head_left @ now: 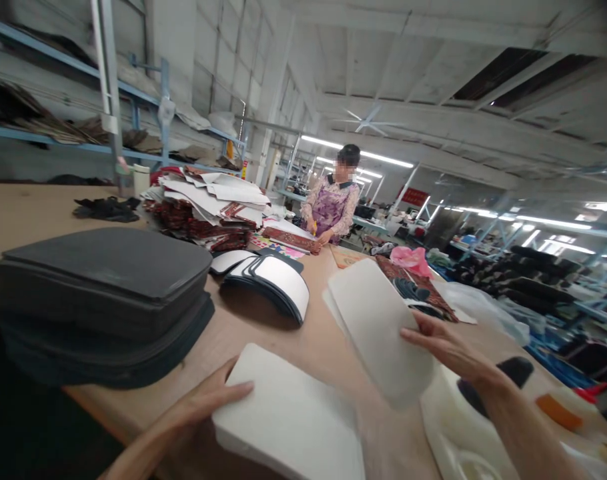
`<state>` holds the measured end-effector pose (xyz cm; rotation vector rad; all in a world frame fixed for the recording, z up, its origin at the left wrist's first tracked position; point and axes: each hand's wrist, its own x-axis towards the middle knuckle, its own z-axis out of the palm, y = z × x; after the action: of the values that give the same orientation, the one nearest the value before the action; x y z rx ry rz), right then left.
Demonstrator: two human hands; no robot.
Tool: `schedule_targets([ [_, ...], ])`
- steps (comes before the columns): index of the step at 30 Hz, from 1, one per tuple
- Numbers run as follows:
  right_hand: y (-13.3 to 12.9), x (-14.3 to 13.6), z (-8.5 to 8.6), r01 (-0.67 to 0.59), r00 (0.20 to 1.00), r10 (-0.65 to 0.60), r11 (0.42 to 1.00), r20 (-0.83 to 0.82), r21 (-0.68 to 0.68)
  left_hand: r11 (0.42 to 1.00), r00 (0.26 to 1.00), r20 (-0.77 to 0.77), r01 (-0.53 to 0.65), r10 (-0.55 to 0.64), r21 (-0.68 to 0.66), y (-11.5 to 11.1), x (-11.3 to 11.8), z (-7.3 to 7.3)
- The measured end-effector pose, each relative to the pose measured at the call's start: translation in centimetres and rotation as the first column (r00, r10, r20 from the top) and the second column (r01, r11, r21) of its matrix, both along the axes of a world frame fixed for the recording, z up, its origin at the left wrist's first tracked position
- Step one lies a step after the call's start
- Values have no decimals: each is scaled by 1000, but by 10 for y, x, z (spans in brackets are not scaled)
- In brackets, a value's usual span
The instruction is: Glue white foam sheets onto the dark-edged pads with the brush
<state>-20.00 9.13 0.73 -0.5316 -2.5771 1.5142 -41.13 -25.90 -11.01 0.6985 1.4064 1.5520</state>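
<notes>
My left hand (227, 393) grips the left edge of a stack of white rounded sheets (288, 413), thumb on top and fingers underneath. On the right, my right hand (441, 343) pinches the edge of another white sheet (376, 317), slightly tilted above the table. A second pale sheet edge shows beneath that one. Past both hands lies a pile of curved white-and-dark pieces (271, 283). At the left stands a tall stack of dark grey sheets (108, 267). What the hidden fingers touch under the sheets cannot be seen.
A co-worker (333, 200) stands at the table's far end, hands on patterned material (291, 239). A heap of white and red patterned pieces (208, 207) lies at the back left. A whitish plastic jug (463, 427) sits by my right forearm. Shelves (58, 137) line the left wall.
</notes>
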Motion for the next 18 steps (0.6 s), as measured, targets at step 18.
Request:
schedule_targets([
  [18,-99,-37,-94,-153,979,115,961,168,230,997,998,54,-35,32,65,-3,10,-19],
])
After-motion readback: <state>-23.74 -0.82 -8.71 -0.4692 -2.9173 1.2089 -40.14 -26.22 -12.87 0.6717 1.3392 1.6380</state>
